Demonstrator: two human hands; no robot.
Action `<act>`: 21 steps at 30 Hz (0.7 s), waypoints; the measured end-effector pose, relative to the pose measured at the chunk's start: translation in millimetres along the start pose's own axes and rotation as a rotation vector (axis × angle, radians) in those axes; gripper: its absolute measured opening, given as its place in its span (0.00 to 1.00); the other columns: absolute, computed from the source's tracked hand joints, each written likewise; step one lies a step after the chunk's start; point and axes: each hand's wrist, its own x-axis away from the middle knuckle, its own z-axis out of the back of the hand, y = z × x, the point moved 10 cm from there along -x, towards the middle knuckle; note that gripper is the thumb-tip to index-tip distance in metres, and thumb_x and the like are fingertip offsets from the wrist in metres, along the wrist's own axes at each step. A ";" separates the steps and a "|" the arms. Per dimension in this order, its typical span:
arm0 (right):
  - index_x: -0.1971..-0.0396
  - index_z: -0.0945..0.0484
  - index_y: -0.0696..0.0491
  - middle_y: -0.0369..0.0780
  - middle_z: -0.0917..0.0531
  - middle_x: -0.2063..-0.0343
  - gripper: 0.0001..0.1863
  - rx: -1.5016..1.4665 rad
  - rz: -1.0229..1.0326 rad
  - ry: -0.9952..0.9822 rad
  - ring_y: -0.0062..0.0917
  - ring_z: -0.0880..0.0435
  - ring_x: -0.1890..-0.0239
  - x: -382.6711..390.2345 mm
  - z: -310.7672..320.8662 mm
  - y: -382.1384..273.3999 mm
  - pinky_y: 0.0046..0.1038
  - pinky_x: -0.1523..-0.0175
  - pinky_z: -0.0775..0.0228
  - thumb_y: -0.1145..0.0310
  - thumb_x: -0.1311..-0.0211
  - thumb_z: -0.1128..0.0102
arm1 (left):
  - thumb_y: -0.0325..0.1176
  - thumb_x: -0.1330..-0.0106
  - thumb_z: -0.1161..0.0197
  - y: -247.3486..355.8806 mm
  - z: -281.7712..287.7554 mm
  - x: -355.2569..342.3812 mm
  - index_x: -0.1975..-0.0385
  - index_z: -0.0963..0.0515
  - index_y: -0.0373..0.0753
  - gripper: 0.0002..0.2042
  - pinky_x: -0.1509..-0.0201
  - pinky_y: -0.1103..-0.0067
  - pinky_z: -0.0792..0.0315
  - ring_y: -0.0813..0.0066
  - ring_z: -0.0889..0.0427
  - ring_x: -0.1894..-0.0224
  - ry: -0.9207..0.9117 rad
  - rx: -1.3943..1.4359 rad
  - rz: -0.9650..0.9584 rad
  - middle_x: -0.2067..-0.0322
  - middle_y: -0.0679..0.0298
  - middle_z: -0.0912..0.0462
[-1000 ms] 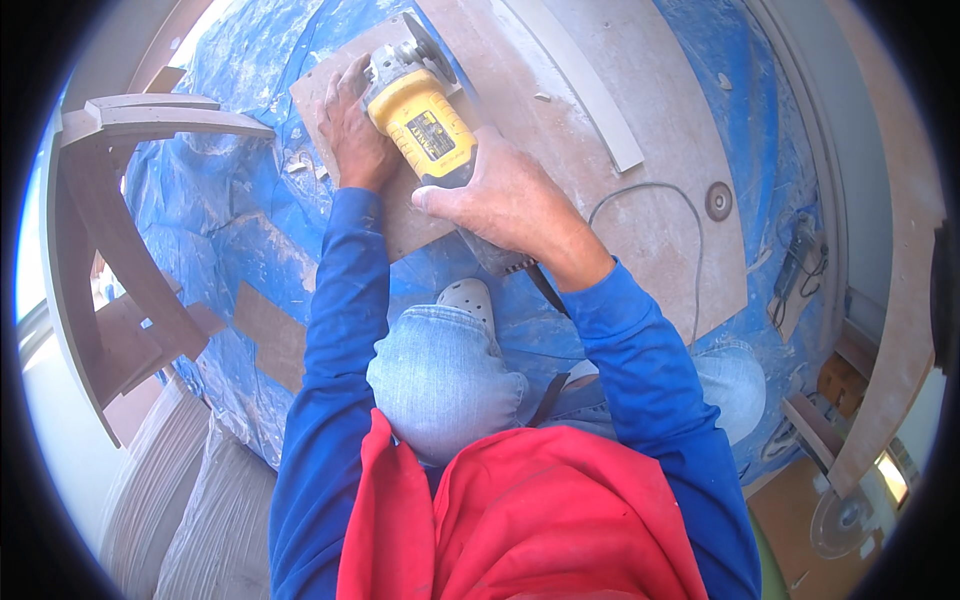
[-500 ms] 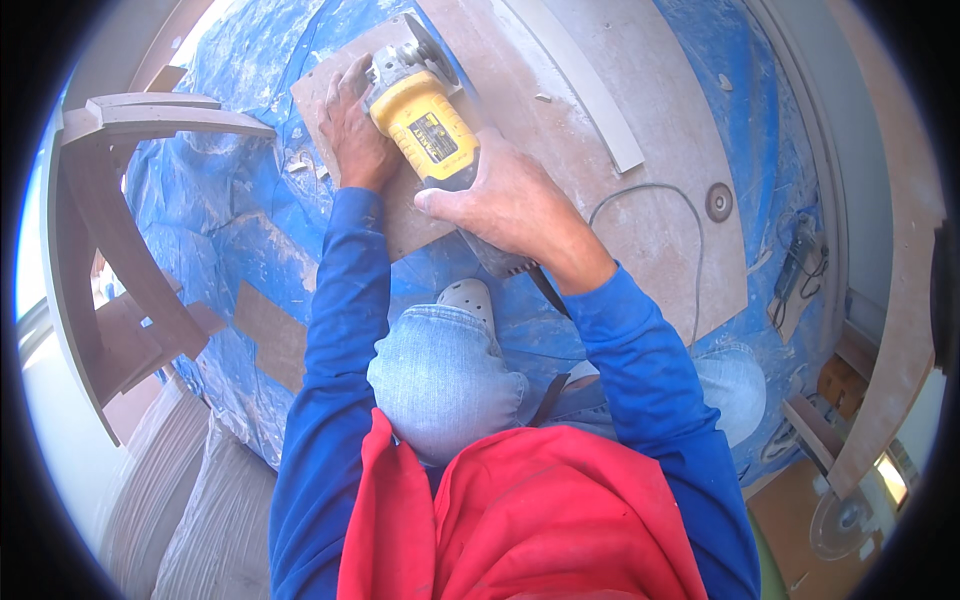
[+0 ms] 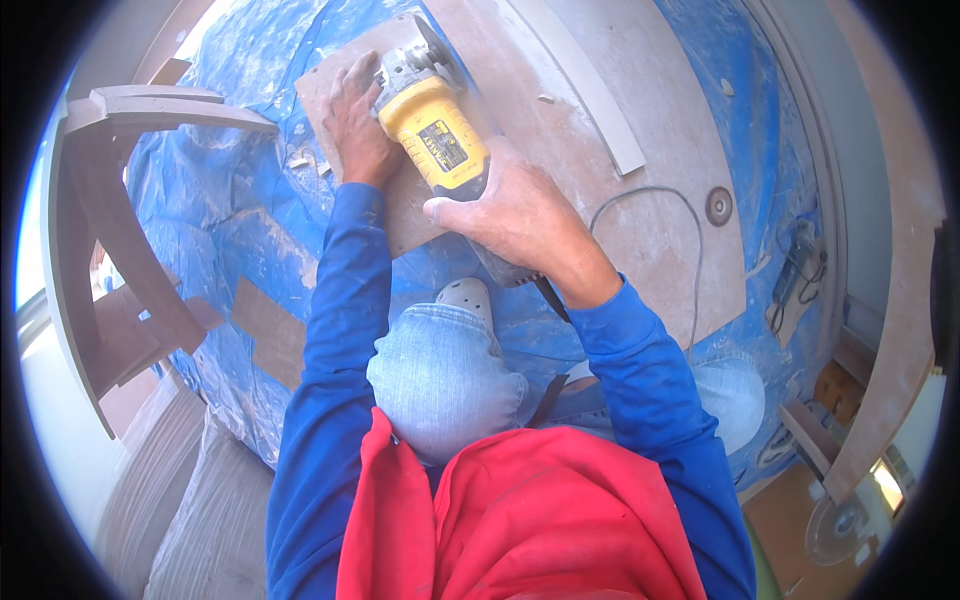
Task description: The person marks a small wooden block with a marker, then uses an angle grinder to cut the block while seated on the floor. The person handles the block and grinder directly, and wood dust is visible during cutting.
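Note:
My right hand [image 3: 510,205] is wrapped round the body of a yellow and black angle grinder [image 3: 437,135]. The grinder's grey metal head and its disc [image 3: 438,48] point away from me, over a dusty brown board [image 3: 412,228]. To the left of the grinder head, my left hand [image 3: 358,125] lies on the board with its fingers stretched out. Its fingertips come close to the metal head; whether they touch it, I cannot tell. Where the disc meets the board is hidden by the tool.
A long pale strip [image 3: 585,85] lies on a large curved panel [image 3: 690,280], with a cord [image 3: 698,235] and a loose round disc [image 3: 719,206]. Blue sheeting [image 3: 215,215] covers the floor. A curved wooden frame [image 3: 130,250] stands at left; another tool [image 3: 797,262] rests at right.
The grinder and my right hand have shifted slightly to the right. My left hand stays on the board in nearly the same place.

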 end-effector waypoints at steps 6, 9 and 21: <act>0.51 0.24 0.67 0.62 0.12 0.59 0.37 -0.007 0.009 0.013 0.54 0.08 0.55 -5.3 -1.4 -0.3 0.45 0.50 0.16 0.52 0.50 0.20 | 0.48 0.34 0.28 -0.8 -1.7 0.5 0.32 0.18 0.53 0.28 0.14 0.46 0.60 0.51 0.44 0.16 -0.011 -0.036 0.014 0.20 0.72 0.33; 0.51 0.24 0.67 0.61 0.12 0.59 0.38 -0.023 0.014 0.010 0.53 0.08 0.55 -7.2 -1.8 0.0 0.45 0.50 0.16 0.51 0.50 0.19 | 0.49 0.34 0.28 2.5 1.0 0.5 0.32 0.18 0.54 0.28 0.14 0.46 0.59 0.50 0.44 0.16 0.016 -0.008 -0.004 0.20 0.71 0.33; 0.50 0.24 0.66 0.61 0.12 0.59 0.39 0.003 0.029 0.008 0.54 0.09 0.55 -14.9 -2.7 -0.3 0.45 0.50 0.17 0.49 0.49 0.19 | 0.52 0.31 0.31 5.7 2.0 -0.5 0.31 0.18 0.55 0.27 0.14 0.46 0.59 0.48 0.45 0.16 0.012 -0.047 0.008 0.20 0.69 0.34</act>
